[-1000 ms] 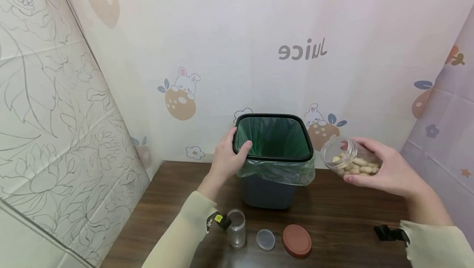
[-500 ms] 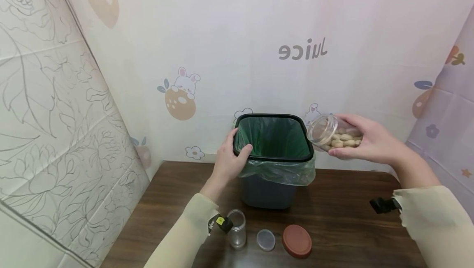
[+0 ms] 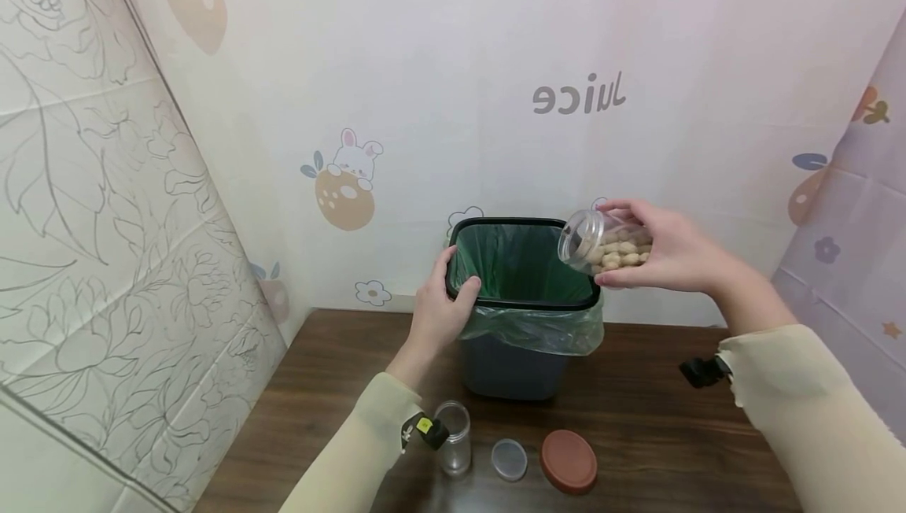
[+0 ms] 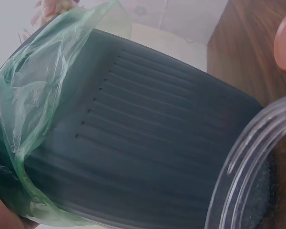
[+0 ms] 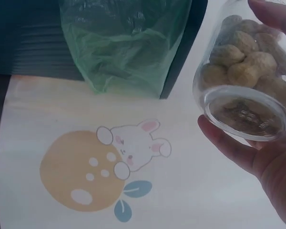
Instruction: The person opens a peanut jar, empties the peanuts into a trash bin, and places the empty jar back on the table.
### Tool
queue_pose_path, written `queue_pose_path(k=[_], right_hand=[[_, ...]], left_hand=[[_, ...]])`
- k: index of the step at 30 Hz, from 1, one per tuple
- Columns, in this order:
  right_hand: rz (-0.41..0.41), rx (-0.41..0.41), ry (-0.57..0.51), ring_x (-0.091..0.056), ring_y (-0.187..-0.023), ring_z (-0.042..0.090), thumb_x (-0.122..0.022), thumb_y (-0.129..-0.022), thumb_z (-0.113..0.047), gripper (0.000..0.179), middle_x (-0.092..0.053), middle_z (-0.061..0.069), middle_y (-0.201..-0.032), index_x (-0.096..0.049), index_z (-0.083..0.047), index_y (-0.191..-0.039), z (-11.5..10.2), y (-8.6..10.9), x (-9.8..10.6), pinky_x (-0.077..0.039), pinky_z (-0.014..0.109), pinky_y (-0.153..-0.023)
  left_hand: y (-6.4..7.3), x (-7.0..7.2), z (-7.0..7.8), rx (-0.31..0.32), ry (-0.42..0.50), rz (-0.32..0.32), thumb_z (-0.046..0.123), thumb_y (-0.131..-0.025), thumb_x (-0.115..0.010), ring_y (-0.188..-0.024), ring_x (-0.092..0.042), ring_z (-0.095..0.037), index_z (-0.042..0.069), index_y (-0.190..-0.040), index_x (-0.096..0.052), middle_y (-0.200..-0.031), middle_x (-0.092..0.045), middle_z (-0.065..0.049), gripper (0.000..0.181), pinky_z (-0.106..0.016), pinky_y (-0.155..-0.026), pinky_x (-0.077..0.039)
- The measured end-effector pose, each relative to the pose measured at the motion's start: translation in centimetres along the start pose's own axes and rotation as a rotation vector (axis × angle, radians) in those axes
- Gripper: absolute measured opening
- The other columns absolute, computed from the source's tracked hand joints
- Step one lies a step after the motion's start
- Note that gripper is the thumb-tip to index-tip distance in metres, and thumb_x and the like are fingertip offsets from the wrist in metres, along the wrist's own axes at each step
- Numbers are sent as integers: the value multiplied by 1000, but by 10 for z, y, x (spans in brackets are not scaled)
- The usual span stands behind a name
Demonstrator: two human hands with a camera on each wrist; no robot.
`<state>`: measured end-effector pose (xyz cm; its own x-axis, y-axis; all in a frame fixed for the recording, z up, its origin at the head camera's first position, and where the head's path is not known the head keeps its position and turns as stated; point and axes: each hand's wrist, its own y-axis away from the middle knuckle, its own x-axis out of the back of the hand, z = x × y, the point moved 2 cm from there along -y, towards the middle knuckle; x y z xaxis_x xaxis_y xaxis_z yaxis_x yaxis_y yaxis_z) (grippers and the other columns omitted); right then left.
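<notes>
A dark trash bin (image 3: 513, 371) stands on the wooden table, lined with a translucent green bag (image 3: 541, 328) folded over its black rim. My left hand (image 3: 440, 304) grips the rim at its left corner, thumb on the inner side. In my right hand (image 3: 675, 253) is a clear jar (image 3: 582, 241), lidless and tipped on its side. Its mouth points left over the bin's right rim. Peanuts in shells (image 3: 621, 252) lie inside the jar, and the right wrist view shows its round base (image 5: 248, 117) with fingers wrapped around the side.
In front of the bin stands a second clear jar (image 3: 455, 442), upright. Beside it lie a small greyish lid (image 3: 509, 459) and a larger reddish lid (image 3: 569, 461). A printed cloth (image 3: 425, 104) hangs right behind the table (image 3: 658, 418).
My right hand has carried the jar of peanuts leftward and up, from beside the bin to over its right rim. The left hand has stayed on the rim.
</notes>
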<state>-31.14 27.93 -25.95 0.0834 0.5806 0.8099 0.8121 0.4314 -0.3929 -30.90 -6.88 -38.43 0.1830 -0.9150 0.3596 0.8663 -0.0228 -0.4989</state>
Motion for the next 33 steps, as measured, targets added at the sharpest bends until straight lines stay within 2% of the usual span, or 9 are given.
queue_pose_path(k=[4, 11, 22, 33], right_hand=[[-13, -26, -23, -66, -120, 32, -104, -75, -32, 92, -67, 12, -140, -51, -19, -149, -6, -6, -4, -52, 32, -89], [-8, -26, 4, -63, -125, 38, -104, -74, -34, 90, -66, 16, -141, -53, -16, -146, -12, -15, -9, -52, 56, -92], [-42, 0, 37, -63, -127, 39, -104, -73, -38, 91, -65, 17, -142, -55, -13, -146, -22, -29, -12, -53, 59, -95], [-95, 27, 81, -62, -129, 38, -104, -74, -35, 88, -64, 15, -146, -56, -12, -144, -32, -37, -19, -50, 63, -104]], left_hand=[[0, -1, -2, -7, 1, 7, 44, -103, -57, -136, -62, -34, 11, -166, -43, -159, -57, -17, 72, -58, -113, -48], [0, -3, -3, -14, 26, 16, 37, -104, -57, -136, -62, -32, 11, -167, -43, -162, -56, -14, 69, -58, -115, -47], [1, -4, -4, 8, 55, 23, 36, -102, -54, -133, -63, -30, 13, -167, -44, -164, -54, -11, 69, -59, -115, -47], [2, -5, -5, -3, 53, 31, 29, -103, -57, -132, -63, -30, 12, -167, -44, -163, -54, -12, 67, -58, -115, -48]])
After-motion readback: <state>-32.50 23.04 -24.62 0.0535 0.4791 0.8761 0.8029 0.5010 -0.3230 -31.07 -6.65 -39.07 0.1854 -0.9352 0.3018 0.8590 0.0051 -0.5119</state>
